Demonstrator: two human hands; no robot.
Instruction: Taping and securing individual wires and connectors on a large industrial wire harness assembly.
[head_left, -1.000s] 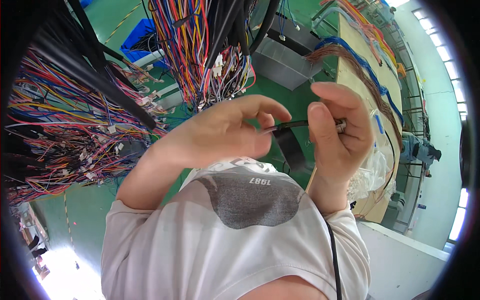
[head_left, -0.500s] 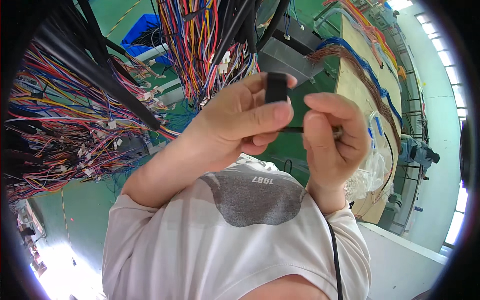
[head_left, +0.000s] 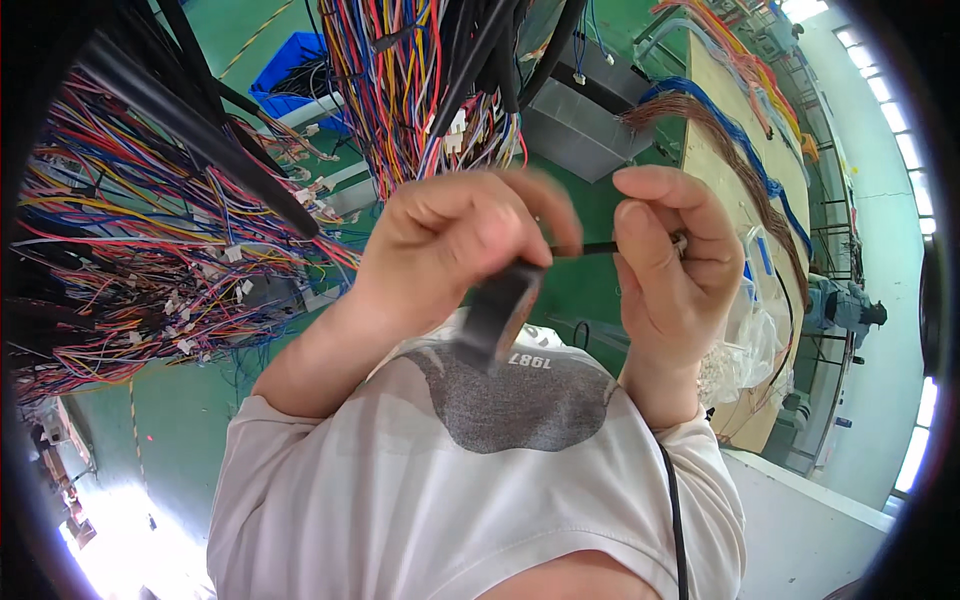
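My left hand (head_left: 455, 235) is closed, blurred by motion, with its fingertips at a roll of black tape (head_left: 490, 315) that hangs tilted below them. A brownish inner side shows on the roll. To the right, my right hand (head_left: 675, 255) is closed on a thin black cable (head_left: 598, 248), which stretches between the two hands. A small pale end (head_left: 681, 243) shows among the right fingers. Both hands are raised in front of the white shirt, apart from each other. Where the cable meets the left fingers is hidden.
Thick bundles of coloured wires (head_left: 390, 90) and black sleeves (head_left: 200, 130) hang at the left and top. Beyond them is a blue bin (head_left: 290, 75). At the right stands a wooden board (head_left: 700, 130) with brown and blue wires and clear plastic bags (head_left: 745, 340). A person (head_left: 850, 308) is farther right.
My left hand has turned over, swinging the tape roll from above the cable to below the hand, nearer the shirt. The right hand has barely moved and keeps the cable.
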